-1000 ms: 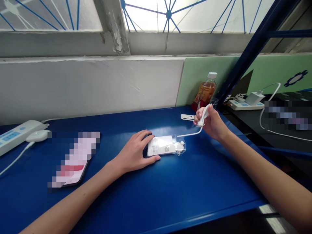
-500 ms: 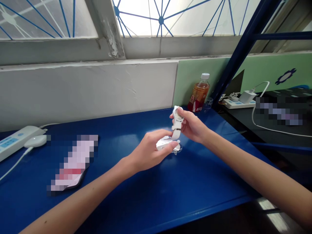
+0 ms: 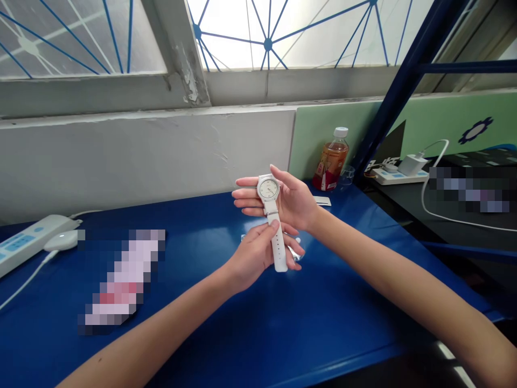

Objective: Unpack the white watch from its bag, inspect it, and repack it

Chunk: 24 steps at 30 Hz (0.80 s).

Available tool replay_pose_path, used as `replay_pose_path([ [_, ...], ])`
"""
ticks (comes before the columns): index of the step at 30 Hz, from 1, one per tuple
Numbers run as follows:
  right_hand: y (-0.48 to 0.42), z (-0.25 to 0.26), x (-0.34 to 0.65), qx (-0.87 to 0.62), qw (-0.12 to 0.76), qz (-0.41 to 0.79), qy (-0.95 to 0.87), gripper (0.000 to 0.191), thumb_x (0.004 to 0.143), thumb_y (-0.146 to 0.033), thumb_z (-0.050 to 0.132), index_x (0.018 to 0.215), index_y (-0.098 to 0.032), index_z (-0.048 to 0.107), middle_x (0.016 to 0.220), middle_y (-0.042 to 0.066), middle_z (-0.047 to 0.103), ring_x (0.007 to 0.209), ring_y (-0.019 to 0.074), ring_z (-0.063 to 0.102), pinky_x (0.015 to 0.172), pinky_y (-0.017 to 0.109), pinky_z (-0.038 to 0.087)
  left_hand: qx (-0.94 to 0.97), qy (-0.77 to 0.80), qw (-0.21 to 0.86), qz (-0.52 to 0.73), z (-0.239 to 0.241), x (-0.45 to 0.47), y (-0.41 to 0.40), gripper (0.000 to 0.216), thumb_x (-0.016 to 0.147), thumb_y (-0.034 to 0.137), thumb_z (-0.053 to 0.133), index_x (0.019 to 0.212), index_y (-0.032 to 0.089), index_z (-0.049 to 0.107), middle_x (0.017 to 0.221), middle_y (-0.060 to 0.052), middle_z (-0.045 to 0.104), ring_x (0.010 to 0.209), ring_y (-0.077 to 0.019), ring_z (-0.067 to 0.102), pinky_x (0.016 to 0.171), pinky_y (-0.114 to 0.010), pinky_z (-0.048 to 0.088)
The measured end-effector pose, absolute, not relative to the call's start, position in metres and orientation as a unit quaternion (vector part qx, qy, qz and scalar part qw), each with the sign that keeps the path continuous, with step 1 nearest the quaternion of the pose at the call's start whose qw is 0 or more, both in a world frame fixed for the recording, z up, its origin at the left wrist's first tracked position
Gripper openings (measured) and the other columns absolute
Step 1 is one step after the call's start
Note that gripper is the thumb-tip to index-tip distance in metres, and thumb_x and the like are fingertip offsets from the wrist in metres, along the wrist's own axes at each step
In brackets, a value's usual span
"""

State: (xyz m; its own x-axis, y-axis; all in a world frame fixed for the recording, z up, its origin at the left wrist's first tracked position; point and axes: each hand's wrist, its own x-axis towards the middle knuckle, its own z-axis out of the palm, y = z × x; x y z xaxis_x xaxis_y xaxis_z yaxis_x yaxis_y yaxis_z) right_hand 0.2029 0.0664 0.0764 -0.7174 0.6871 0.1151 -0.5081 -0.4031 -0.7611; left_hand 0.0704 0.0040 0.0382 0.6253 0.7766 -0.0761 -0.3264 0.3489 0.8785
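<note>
A white wristwatch (image 3: 269, 188) with a round pale dial hangs over the table, face toward me. My left hand (image 3: 258, 245) pinches its strap, the thumb in front and the fingers behind. The punched strap end (image 3: 278, 250) sticks out downward past my thumb. My right hand (image 3: 293, 199) is open behind the dial, palm showing and fingers stretched out to the left; the watch lies against those fingers. Clear, shiny packaging (image 3: 298, 254) on the table is mostly hidden behind my left hand.
The blue table (image 3: 226, 334) meets a white wall. A drink bottle (image 3: 331, 161) stands at the back right, with a flat white piece (image 3: 322, 201) before it. A blurred phone-like object (image 3: 125, 280) and a power strip (image 3: 36, 237) lie left. A blue post (image 3: 396, 97) rises right.
The watch has moved left and turned its dial toward me. My right hand has opened from its grip into a flat palm behind it. My left hand now pinches the strap.
</note>
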Motion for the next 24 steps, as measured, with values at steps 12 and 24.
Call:
replay_pose_path([
  [12, 0.077, 0.057, 0.211, -0.126, 0.305, 0.853, -0.405, 0.060, 0.105, -0.038, 0.013, 0.120, -0.006, 0.061, 0.122, 0.017, 0.070, 0.109, 0.0240, 0.068, 0.104, 0.043, 0.046, 0.388, 0.284, 0.810, 0.336, 0.030, 0.070, 0.006, 0.031, 0.101, 0.035, 0.049, 0.093, 0.009, 0.063, 0.079, -0.011, 0.072, 0.060, -0.0179, 0.070, 0.068, -0.035, 0.059],
  [24, 0.078, 0.063, 0.214, -0.151, 0.329, 0.840, -0.405, 0.063, 0.105, -0.042, 0.011, 0.119, -0.006, 0.060, 0.127, 0.018, 0.067, 0.109, 0.0216, 0.068, 0.103, 0.038, 0.047, 0.385, 0.269, 0.825, 0.314, 0.037, 0.064, 0.015, 0.031, 0.102, 0.030, 0.048, 0.103, 0.005, 0.066, 0.105, -0.022, 0.073, 0.099, -0.0300, 0.072, 0.093, -0.045, 0.053],
])
